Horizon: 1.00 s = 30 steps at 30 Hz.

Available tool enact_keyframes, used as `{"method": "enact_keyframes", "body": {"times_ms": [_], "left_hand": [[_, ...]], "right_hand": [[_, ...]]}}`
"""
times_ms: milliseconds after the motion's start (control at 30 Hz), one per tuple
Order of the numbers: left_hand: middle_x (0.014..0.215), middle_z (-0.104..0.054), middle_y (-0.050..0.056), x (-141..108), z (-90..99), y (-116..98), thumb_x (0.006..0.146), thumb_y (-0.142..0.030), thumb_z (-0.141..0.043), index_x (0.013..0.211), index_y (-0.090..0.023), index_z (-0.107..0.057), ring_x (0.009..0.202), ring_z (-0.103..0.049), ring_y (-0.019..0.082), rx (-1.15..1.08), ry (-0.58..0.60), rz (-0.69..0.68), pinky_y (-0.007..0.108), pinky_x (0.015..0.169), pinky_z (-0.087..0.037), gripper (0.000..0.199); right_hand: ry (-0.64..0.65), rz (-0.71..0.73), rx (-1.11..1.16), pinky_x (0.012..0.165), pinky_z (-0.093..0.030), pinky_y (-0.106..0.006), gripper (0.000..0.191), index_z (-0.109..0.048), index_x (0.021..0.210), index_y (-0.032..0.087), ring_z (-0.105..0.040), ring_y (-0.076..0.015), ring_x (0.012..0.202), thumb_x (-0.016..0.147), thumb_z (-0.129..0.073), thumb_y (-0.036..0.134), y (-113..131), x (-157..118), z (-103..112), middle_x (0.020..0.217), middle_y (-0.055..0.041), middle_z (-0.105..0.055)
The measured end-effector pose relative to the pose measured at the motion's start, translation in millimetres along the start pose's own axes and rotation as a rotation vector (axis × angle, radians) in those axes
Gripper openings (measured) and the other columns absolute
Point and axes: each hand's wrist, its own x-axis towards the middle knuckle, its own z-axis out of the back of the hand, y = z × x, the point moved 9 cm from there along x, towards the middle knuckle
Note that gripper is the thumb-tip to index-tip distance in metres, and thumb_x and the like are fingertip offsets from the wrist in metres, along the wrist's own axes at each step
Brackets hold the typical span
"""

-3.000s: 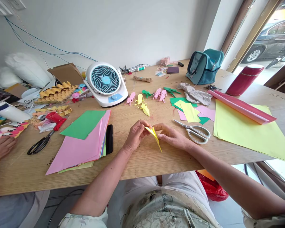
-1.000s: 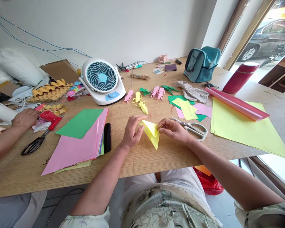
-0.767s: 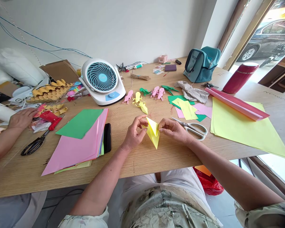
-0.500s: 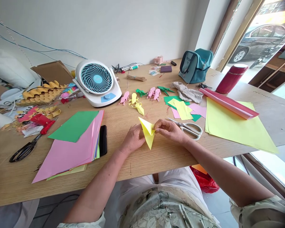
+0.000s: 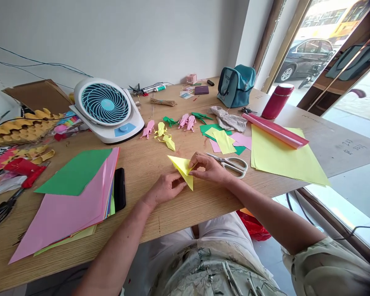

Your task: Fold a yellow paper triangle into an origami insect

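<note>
Head view (worn camera, facing forward and down): a folded yellow paper, pointed at its ends, lies between the two hands, above the near part of the wooden table. The right hand has its thumb and fingers together, clamped on the paper's right edge. The left hand touches its lower left side; the fingertips pass behind the sheet, so whether they pinch it cannot be told. White-handled scissors lie just beside the right hand, blades parted slightly. Beyond the paper sit small folded figures in pink, yellow and green. Left of the hands, a black phone adjoins a stack of coloured sheets.
</note>
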Motion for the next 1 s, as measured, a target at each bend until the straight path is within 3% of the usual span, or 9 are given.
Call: {"method": "enact_keyframes", "body": {"times_ms": [100,267,400,533,667,800,900,1000], "left_hand": [[0.082,-0.066,0.002,0,10.4,5,0.087,-0.017,-0.061,0.098,-0.016,-0.061,0.072,-0.064,0.014,-0.041,-0.084,0.035,0.023,0.066,-0.053,0.011],[0.113,-0.065,0.009,0,21.8,6,0.086,-0.014,-0.061,0.137,-0.020,-0.040,0.099,-0.066,0.018,-0.251,-0.178,0.023,0.030,0.085,-0.056,0.056],[0.122,-0.062,0.010,-2,16.4,12,0.082,-0.004,-0.054,0.151,-0.025,-0.030,0.095,-0.067,0.015,-0.203,-0.158,0.055,0.029,0.087,-0.055,0.076],[0.120,-0.061,0.008,-2,13.2,17,0.083,-0.003,-0.049,0.153,-0.028,-0.029,0.083,-0.067,0.011,-0.183,-0.157,0.082,0.026,0.078,-0.056,0.077],[0.111,-0.065,0.006,-2,18.7,10,0.083,-0.004,-0.052,0.150,-0.024,-0.035,0.094,-0.066,0.014,-0.098,-0.202,0.048,0.026,0.084,-0.054,0.073],[0.098,-0.068,0.004,-1,21.8,10,0.080,-0.004,-0.054,0.126,-0.020,-0.056,0.085,-0.064,0.014,0.003,-0.220,0.084,0.025,0.078,-0.052,0.049],[0.083,-0.067,0.000,-1,19.1,13,0.082,-0.007,-0.055,0.118,-0.019,-0.057,0.073,-0.064,0.013,-0.005,-0.188,0.110,0.022,0.067,-0.051,0.038],[0.101,-0.065,0.004,-1,22.1,15,0.082,-0.008,-0.055,0.133,-0.020,-0.046,0.078,-0.065,0.012,-0.087,-0.218,0.136,0.021,0.065,-0.051,0.053]], "right_hand": [[0.018,0.012,-0.022,0.079,-0.058,-0.034,0.033,-0.064,0.092,0.019,-0.061,-0.0163,0.087,0.078,-0.078,0.045,3,0,0,0.098,-0.0045,-0.056],[0.056,0.059,-0.077,0.080,-0.057,-0.034,0.034,-0.065,0.094,0.019,-0.058,-0.0185,0.092,0.077,-0.080,0.044,9,-2,-3,0.099,-0.0051,-0.053],[0.056,0.148,-0.228,0.078,-0.054,-0.034,0.029,-0.065,0.097,0.019,-0.056,-0.0193,0.091,0.081,-0.077,0.040,15,-4,-6,0.099,-0.0061,-0.052],[0.050,0.214,-0.325,0.080,-0.051,-0.035,0.019,-0.064,0.090,0.019,-0.056,-0.0203,0.091,0.084,-0.074,0.034,18,-5,-8,0.095,-0.0061,-0.053],[0.051,0.231,-0.316,0.078,-0.052,-0.035,0.014,-0.063,0.086,0.020,-0.057,-0.0193,0.089,0.086,-0.071,0.031,20,-5,-8,0.096,-0.0065,-0.056],[0.048,0.263,-0.297,0.083,-0.052,-0.036,0.011,-0.061,0.087,0.020,-0.061,-0.0199,0.094,0.090,-0.068,0.028,25,-6,-8,0.102,-0.0090,-0.061],[0.060,0.250,-0.291,0.079,-0.052,-0.034,0.008,-0.059,0.087,0.020,-0.063,-0.0183,0.089,0.092,-0.063,0.025,24,-6,-8,0.098,-0.0084,-0.064],[0.075,0.237,-0.296,0.073,-0.051,-0.031,0.008,-0.058,0.087,0.020,-0.062,-0.0163,0.080,0.092,-0.062,0.024,23,-7,-10,0.091,-0.0066,-0.065]]}}
